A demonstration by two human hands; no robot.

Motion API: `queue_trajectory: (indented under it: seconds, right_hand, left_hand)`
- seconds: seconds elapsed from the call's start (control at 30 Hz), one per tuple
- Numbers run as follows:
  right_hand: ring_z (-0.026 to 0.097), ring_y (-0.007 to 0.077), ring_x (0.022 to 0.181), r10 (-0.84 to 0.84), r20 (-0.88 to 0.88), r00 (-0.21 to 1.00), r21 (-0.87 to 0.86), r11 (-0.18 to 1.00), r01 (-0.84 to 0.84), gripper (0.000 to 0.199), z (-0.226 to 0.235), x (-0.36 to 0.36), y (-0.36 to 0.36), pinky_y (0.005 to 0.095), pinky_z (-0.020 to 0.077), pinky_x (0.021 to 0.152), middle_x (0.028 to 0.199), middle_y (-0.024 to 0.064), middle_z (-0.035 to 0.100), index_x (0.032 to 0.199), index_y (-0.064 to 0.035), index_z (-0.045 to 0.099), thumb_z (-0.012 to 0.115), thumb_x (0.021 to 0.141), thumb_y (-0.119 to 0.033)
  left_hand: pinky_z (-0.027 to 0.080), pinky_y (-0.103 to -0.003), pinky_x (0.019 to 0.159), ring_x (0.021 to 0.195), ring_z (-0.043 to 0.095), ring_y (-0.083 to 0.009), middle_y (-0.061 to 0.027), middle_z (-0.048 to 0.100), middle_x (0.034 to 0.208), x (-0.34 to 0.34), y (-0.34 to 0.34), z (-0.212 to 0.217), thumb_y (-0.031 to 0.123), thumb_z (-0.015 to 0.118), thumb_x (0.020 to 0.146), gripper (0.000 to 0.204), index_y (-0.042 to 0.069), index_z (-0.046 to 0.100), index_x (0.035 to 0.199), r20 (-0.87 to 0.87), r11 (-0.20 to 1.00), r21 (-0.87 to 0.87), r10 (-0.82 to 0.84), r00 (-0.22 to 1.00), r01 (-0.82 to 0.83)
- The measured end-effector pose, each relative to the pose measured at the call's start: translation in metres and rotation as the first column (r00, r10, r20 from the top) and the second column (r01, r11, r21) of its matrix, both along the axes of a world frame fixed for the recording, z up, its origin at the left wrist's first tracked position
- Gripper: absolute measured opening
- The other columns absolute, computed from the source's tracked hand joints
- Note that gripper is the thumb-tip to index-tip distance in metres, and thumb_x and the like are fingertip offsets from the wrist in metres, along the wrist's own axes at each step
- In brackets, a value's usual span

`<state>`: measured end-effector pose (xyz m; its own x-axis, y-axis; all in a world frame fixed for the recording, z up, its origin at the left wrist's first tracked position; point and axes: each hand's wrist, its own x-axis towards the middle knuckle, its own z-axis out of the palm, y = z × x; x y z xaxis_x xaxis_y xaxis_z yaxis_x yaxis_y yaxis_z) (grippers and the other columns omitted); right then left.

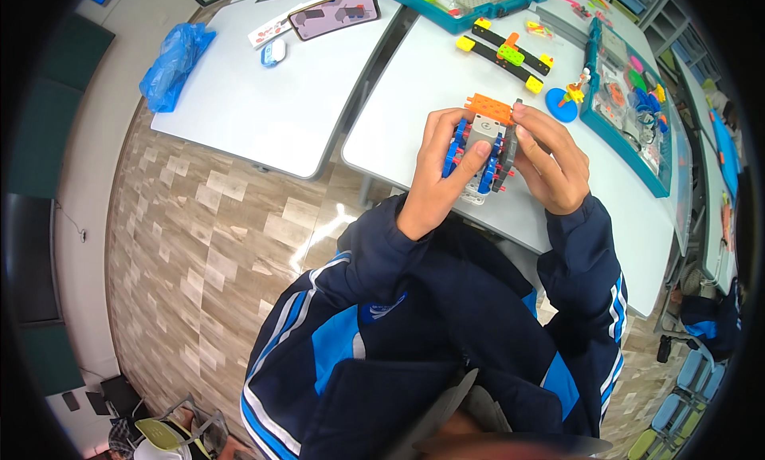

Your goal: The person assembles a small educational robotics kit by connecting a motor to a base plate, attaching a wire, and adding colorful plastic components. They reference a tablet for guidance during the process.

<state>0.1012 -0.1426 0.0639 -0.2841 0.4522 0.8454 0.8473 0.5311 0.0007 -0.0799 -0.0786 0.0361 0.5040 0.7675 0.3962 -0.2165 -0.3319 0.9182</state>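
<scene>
Currently mid-assembly: your left hand has its fingers clamped on the blue-sided block model, thumb across its grey front, held above the desk. Your right hand grips the far side, fingers closed on it. Likely next: seat the orange top piece squarely; that needs steady counter-pressure.

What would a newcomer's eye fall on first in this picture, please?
First the model of grey, blue and orange blocks at the centre, gripped between the left hand and right hand over the near table edge. Next, the black and yellow bars just beyond it, and the blue bag on the far left table corner.
</scene>
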Motion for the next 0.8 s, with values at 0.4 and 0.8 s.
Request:
queue_trajectory:
  seconds: [0.4,0.8]
  right_hand:
    - [0.066,0.0333,0.105,0.005,-0.031,1.000,-0.111,0.994,-0.009,0.058,0.000,0.001,-0.002,0.0357,0.0572,0.082,0.114,0.0163,0.066,0.114,-0.0005,0.066,0.082,0.058,-0.001]
    - [0.066,0.0244,0.082,0.030,0.149,0.988,0.131,0.990,-0.050,0.046,-0.004,0.013,-0.010,0.0299,0.0519,0.067,0.117,0.0170,0.067,0.118,-0.0033,0.065,0.072,0.072,-0.002]
  left_hand:
    - [0.040,-0.033,0.094,0.105,0.051,-0.0256,-0.0154,0.047,0.116,-0.003,0.003,0.001,0.024,0.060,0.097,0.038,-0.002,0.050,0.122,-0.112,0.997,0.075,0.005,0.994,0.003]
    - [0.037,-0.040,0.103,0.121,0.046,-0.0325,-0.0197,0.044,0.129,-0.002,0.003,-0.004,0.028,0.065,0.090,0.053,-0.001,0.048,0.131,-0.037,0.943,0.333,0.034,0.999,-0.020]
